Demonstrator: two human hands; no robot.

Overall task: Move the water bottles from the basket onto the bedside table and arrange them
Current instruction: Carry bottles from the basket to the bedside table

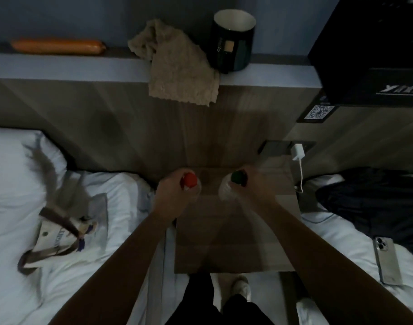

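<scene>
At frame centre, the left hand grips a red-capped bottle and the right hand a green-capped bottle over the wooden bedside table.

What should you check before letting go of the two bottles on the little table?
1. Left hand holds the red-capped bottle near its top: ok.
2. Right hand holds the green-capped bottle near its top: ok.
3. Both bottles are over the bedside table, not the bed: ok.
4. Bottle bottoms rest on the table: cannot tell, seen from above.
5. Gap between the two bottles: ok, they stand apart.
6. Charger cable is away from the green-capped bottle: ok, it hangs at the table's right edge.
</scene>
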